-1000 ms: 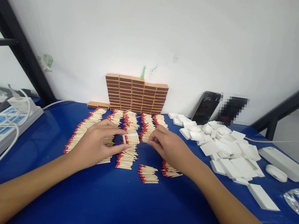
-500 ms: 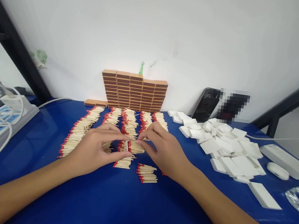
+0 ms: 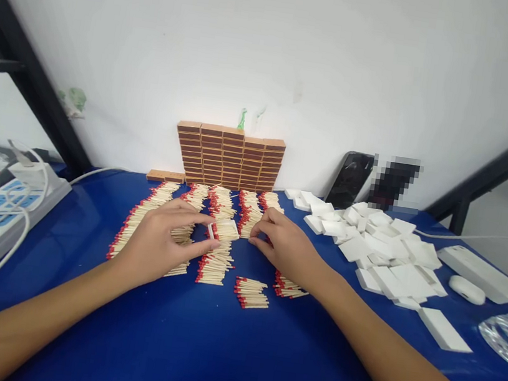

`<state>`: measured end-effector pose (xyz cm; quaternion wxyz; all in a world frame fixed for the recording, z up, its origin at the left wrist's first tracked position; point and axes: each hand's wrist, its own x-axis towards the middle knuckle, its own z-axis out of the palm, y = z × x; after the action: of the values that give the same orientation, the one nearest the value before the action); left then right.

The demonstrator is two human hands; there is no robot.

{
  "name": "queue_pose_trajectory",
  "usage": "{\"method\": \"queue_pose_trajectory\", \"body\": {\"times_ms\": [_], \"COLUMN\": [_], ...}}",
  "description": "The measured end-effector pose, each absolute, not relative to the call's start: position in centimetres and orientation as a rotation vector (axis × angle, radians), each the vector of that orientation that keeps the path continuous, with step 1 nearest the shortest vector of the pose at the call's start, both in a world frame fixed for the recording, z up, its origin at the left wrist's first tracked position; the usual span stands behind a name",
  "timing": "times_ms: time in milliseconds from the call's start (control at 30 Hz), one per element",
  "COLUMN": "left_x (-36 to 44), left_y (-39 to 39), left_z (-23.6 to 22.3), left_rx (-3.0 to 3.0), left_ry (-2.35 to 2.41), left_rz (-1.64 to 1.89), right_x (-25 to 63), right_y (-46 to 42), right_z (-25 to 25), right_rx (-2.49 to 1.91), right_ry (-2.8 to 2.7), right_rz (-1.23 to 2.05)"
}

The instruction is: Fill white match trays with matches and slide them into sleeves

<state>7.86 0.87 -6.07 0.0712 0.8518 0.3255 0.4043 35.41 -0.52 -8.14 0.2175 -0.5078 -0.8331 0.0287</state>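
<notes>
Matches now half fill the small white tray (image 3: 224, 230) pinched in our left hand (image 3: 159, 241) at mid-frame above the counter (image 3: 196, 334), while our right hand (image 3: 284, 247) has drawn back to the match rows (image 3: 250, 214), fingers curled on them.

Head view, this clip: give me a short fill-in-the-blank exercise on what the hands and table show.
1. The left hand holds a small white tray filled with ____.
2. The tabletop is coloured ____.
3. The stack of brown matchboxes stands against the ____.
4. The heap of empty white trays lies to the ____ of the right hand.

Missing words: matches; blue; wall; right
</notes>
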Motion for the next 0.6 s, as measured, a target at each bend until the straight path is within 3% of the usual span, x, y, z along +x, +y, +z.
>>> {"method": "queue_pose_trajectory", "body": {"times_ms": [600], "left_x": [8.07], "left_y": [0.26], "left_z": [-6.23], "left_rx": [2.570], "left_ry": [0.821], "left_rz": [1.162], "right_x": [35.34], "right_y": [-0.55], "right_z": [-8.10], "right_rx": [-1.424], "right_ry": [-2.326], "right_rz": [0.118]}}
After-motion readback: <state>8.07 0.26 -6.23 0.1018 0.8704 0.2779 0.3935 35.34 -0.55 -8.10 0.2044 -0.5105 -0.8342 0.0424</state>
